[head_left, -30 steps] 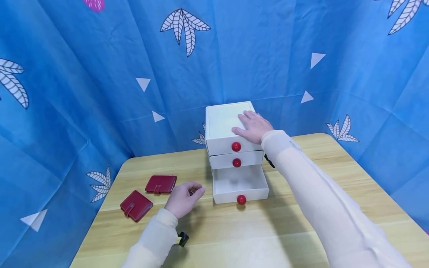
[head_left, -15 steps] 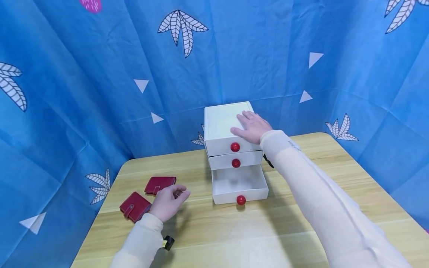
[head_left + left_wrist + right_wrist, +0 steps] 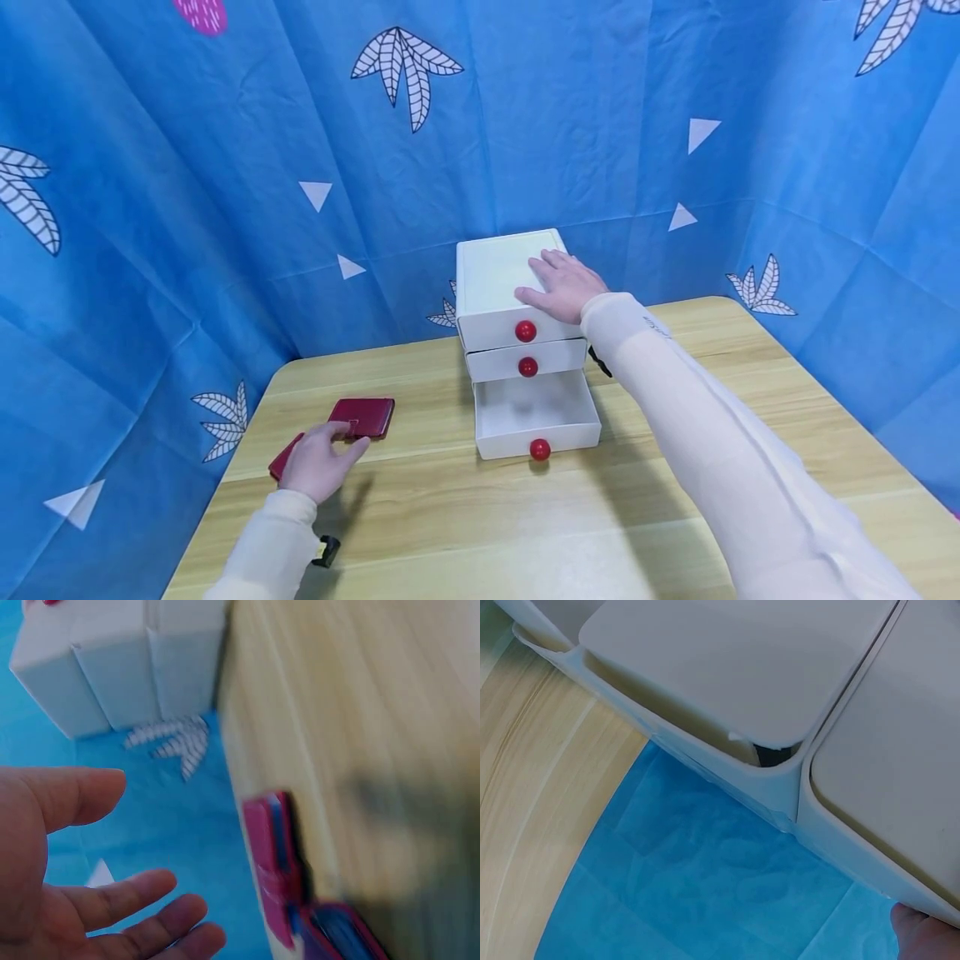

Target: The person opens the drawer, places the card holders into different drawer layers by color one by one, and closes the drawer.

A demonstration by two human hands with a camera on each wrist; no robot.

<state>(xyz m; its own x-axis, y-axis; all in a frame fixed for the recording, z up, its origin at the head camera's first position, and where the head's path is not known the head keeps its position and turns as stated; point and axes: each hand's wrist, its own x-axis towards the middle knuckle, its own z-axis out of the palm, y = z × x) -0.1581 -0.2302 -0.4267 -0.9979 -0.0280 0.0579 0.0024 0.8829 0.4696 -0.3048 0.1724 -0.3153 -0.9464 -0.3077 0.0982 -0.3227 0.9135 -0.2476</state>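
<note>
The left hand (image 3: 318, 461), fingers spread and loose with nothing yet held, has swung away from the open bottom drawer (image 3: 537, 414) and come down on the nearer red wallet (image 3: 283, 457), so it looks set to pick it up. A second red wallet (image 3: 363, 416) lies just beyond. The right hand (image 3: 564, 284) stays flat on the white drawer cabinet (image 3: 495, 271).

White drawers (image 3: 510, 287) with red knobs (image 3: 526, 331), dark red wallets (image 3: 363, 416), pale wood-grain table (image 3: 570, 517), blue leaf-and-triangle curtain (image 3: 225, 167).
</note>
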